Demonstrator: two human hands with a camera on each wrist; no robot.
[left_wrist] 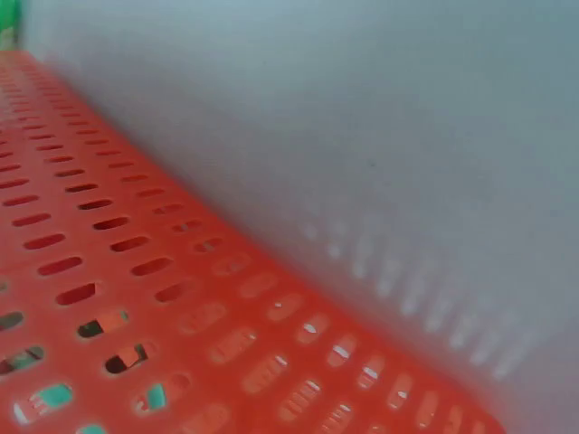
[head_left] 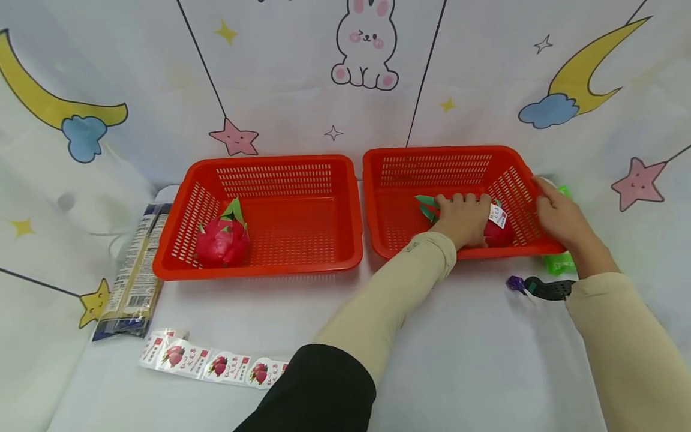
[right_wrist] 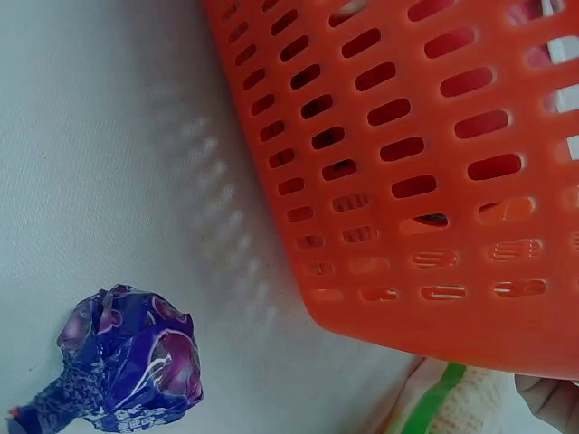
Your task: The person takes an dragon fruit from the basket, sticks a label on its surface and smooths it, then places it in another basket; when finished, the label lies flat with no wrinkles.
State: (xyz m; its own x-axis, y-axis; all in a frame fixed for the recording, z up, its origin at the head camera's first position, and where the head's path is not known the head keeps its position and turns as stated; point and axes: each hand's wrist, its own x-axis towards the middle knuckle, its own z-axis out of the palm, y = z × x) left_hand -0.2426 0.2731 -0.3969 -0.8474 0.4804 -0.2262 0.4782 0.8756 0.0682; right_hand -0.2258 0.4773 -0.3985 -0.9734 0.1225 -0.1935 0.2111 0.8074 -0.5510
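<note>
My left hand [head_left: 465, 219] reaches into the right red basket [head_left: 432, 157], its fingers curled over a dragon fruit that it mostly hides; green leaf tips [head_left: 426, 201] stick out on the left. Beside that hand lies another dragon fruit [head_left: 499, 233] with a white sticker [head_left: 498, 216]. At the basket's right end, my right hand [head_left: 564, 216] grips the rim. Only a bit of its fingers shows in the right wrist view. The left wrist view is filled mostly by slotted basket wall [left_wrist: 118, 226].
The left red basket [head_left: 302, 270] holds a stickered-free-looking dragon fruit [head_left: 221, 241]. A sticker strip [head_left: 216, 363] lies in front, flat packages [head_left: 132, 270] at left. Near the right wrist are a purple-wrapped lollipop [right_wrist: 131, 362], a black item [head_left: 547, 289] and a green packet [head_left: 560, 264].
</note>
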